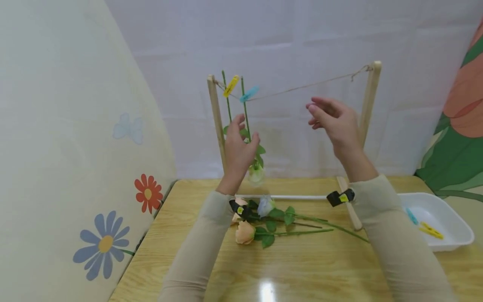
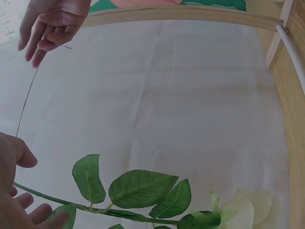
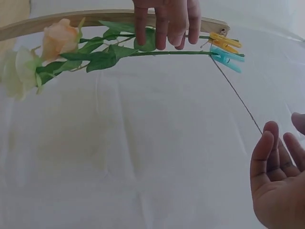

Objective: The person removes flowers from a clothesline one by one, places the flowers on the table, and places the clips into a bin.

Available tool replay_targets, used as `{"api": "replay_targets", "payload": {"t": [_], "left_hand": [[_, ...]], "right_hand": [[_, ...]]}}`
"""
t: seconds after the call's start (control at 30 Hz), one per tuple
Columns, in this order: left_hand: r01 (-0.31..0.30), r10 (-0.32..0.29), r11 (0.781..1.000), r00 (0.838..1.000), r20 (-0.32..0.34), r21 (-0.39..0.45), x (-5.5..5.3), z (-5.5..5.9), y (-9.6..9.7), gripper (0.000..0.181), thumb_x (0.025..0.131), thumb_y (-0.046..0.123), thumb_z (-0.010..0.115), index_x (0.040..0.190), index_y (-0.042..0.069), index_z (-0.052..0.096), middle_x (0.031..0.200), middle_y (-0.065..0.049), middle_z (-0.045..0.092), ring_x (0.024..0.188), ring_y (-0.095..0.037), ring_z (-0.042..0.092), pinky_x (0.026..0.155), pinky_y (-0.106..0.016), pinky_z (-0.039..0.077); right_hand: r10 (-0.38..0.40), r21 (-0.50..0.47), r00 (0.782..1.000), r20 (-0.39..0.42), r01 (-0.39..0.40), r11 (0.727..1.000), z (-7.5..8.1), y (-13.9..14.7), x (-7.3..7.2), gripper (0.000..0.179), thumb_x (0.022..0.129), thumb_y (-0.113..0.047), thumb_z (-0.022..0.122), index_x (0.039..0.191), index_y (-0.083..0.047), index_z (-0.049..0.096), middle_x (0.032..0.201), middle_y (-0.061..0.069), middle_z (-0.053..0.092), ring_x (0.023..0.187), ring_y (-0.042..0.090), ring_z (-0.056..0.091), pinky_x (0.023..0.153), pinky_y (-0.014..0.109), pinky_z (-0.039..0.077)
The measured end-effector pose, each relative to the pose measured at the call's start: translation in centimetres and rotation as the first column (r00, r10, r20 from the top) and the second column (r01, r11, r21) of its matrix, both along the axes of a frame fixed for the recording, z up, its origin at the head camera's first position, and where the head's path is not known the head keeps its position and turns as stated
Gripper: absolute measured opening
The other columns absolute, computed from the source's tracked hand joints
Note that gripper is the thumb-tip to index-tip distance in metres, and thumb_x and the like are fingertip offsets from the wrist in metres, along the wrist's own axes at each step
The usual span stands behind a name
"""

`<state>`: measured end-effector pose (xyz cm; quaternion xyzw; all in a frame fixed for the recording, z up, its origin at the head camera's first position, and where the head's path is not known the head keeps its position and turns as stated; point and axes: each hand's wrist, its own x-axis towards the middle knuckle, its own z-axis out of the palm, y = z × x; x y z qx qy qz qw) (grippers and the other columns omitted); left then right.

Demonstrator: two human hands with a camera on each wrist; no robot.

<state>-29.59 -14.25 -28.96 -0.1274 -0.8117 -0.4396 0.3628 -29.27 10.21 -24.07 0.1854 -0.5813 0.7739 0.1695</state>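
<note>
Two artificial roses hang head down from a thin string (image 1: 298, 88), a yellow clothespin (image 1: 231, 86) and a blue clothespin (image 1: 249, 94) clipping their stems. The white rose (image 2: 240, 212) hangs from the blue one; the peach rose (image 3: 59, 39) is beside it, mostly hidden by my hand in the head view. My left hand (image 1: 240, 147) is raised by the hanging stems, thumb spread and fingers relaxed, gripping nothing. Just below the string's right half, my right hand (image 1: 336, 126) is held up with loosely bent fingers and nothing visible in them.
Wooden posts (image 1: 216, 113) hold the string's ends, joined low by a white rod (image 1: 298, 197). Several roses lie on the table (image 1: 302, 268), among them a peach rose (image 1: 245, 233) and a pale blue rose (image 1: 266, 206). A white tray (image 1: 458, 218) at right holds yellow and blue clothespins.
</note>
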Motion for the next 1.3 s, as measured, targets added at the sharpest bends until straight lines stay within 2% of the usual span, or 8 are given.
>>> {"api": "replay_targets", "payload": {"t": [0.23,0.4,0.67,0.9,1.13,1.3], "left_hand": [[0.0,0.0,1.0,1.0,0.012,0.024,-0.6,0.7,-0.5,0.06,0.091,0.007,0.071,0.145,-0.001,0.046,0.136,-0.018,0.058,0.119,-0.03,0.059,0.092,-0.039,0.057],[-0.025,0.024,0.999,0.999,0.028,0.025,-1.3,1.1,-0.6,0.054,0.091,0.009,0.071,0.141,0.001,0.052,0.132,-0.015,0.063,0.113,-0.028,0.063,0.088,-0.034,0.059],[-0.041,0.036,0.998,0.993,0.115,0.039,-1.6,1.6,0.1,0.052,0.093,0.015,0.07,0.141,0.006,0.053,0.132,-0.009,0.064,0.112,-0.023,0.065,0.089,-0.031,0.058],[0.021,-0.035,0.993,0.991,0.125,0.114,-1.6,1.9,0.7,0.049,0.094,0.01,0.067,0.14,0.003,0.052,0.128,-0.01,0.063,0.111,-0.024,0.064,0.088,-0.032,0.058],[0.029,-0.041,0.992,0.994,0.106,0.119,-1.8,1.6,1.1,0.047,0.093,0.004,0.064,0.139,0.002,0.052,0.125,-0.015,0.065,0.109,-0.027,0.066,0.09,-0.04,0.059],[0.043,-0.054,0.993,0.993,0.104,0.109,-1.8,1.3,1.1,0.047,0.093,0.003,0.063,0.138,0.003,0.052,0.123,-0.018,0.065,0.107,-0.027,0.067,0.087,-0.034,0.059]], "right_hand": [[0.062,-0.054,0.998,-0.01,-0.063,0.997,1.3,-2.1,-0.9,0.025,0.09,-0.008,0.076,0.114,-0.003,0.073,0.099,0.006,0.076,0.069,0.015,0.068,0.065,0.024,0.059],[0.078,-0.052,0.997,-0.008,-0.078,0.996,2.2,-3.5,-1.5,0.027,0.09,-0.008,0.076,0.117,-0.002,0.072,0.101,0.008,0.075,0.068,0.016,0.068,0.064,0.024,0.058],[0.094,0.0,0.995,0.027,-0.094,0.996,3.2,-5.3,-2.1,0.032,0.091,-0.012,0.076,0.121,-0.003,0.07,0.105,0.01,0.074,0.07,0.017,0.067,0.066,0.025,0.058],[0.096,0.026,0.995,0.029,-0.097,0.995,4.1,-6.8,-2.5,0.035,0.092,-0.013,0.075,0.125,-0.004,0.068,0.11,0.013,0.072,0.07,0.016,0.067,0.065,0.024,0.057],[0.055,0.086,0.997,0.045,-0.059,0.995,4.6,-7.9,-2.5,0.036,0.094,-0.016,0.074,0.127,-0.004,0.068,0.112,0.011,0.071,0.072,0.017,0.068,0.066,0.025,0.058],[0.034,0.116,0.997,0.073,-0.042,0.992,4.8,-8.3,-2.6,0.035,0.094,-0.016,0.074,0.126,-0.003,0.068,0.113,0.011,0.07,0.074,0.016,0.067,0.068,0.025,0.058]]}}
